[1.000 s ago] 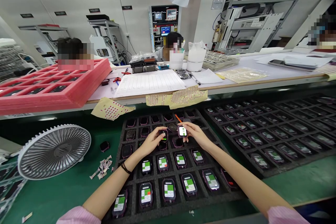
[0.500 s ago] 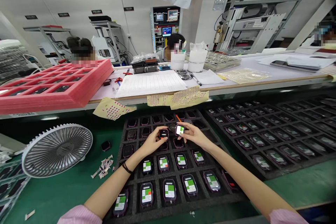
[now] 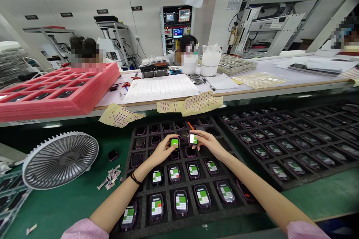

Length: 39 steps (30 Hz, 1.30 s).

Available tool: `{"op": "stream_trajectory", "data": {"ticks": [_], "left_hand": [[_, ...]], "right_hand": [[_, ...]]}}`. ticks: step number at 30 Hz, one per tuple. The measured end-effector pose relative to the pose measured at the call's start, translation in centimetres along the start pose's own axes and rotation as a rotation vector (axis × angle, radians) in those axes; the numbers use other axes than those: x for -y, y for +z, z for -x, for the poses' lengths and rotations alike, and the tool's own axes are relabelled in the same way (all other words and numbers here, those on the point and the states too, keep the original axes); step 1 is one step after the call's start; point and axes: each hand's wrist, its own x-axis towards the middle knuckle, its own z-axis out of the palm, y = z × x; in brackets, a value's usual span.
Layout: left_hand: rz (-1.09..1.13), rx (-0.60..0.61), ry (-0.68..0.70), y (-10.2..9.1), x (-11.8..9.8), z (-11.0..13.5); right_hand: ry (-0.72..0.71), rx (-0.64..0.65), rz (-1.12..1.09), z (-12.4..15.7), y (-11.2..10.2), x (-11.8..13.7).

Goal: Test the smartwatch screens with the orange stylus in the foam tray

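My left hand [image 3: 162, 150] grips a small watch-like device [image 3: 174, 143] whose screen glows green. In my right hand [image 3: 209, 143] is a second device [image 3: 193, 139] with a white and green screen. Both are held side by side just above the middle rows of a black foam tray [image 3: 140, 179]. The tray's near rows hold several devices with lit green and white screens [image 3: 181, 202]. Devices in its far rows [image 3: 153, 129] are dark. An orange stick [image 3: 190, 125] lies in the tray just beyond my right hand.
A second black tray of devices [image 3: 280, 145] lies to the right on the green belt. A white fan [image 3: 60, 160], a loose device [image 3: 112, 155] and paper scraps [image 3: 109, 180] lie to the left. Pink foam trays [image 3: 56, 93], papers and seated people are behind.
The screen of the device in my left hand has gone from dark to bright green. Both hands have stayed over the same spot of the tray.
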Motion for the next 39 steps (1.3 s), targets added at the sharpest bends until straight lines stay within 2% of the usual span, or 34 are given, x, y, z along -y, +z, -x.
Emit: {"op": "stream_trajectory", "data": {"ticks": [7, 15, 19, 27, 29, 35, 39], "left_hand": [[-0.020, 0.007, 0.001, -0.02, -0.13, 0.00], [-0.092, -0.023, 0.013, -0.21, -0.11, 0.05], [-0.105, -0.025, 0.021, -0.29, -0.14, 0.09], [-0.081, -0.050, 0.020, -0.22, 0.17, -0.06], [-0.075, -0.053, 0.024, -0.22, 0.33, -0.12], [-0.078, -0.058, 0.019, -0.24, 0.22, -0.12], [-0.080, -0.058, 0.012, -0.18, -0.05, -0.05]], "right_hand": [[-0.002, -0.018, 0.038, 0.06, 0.19, 0.02], [0.040, -0.150, 0.044, 0.10, -0.10, 0.33], [0.041, -0.118, 0.068, 0.04, -0.19, 0.16], [0.021, 0.037, 0.109, 0.10, 0.05, 0.18], [0.026, 0.030, 0.105, 0.18, 0.11, 0.29], [0.041, -0.113, 0.065, 0.31, 0.16, 0.55], [0.039, -0.100, 0.092, 0.36, 0.19, 0.64]]}}
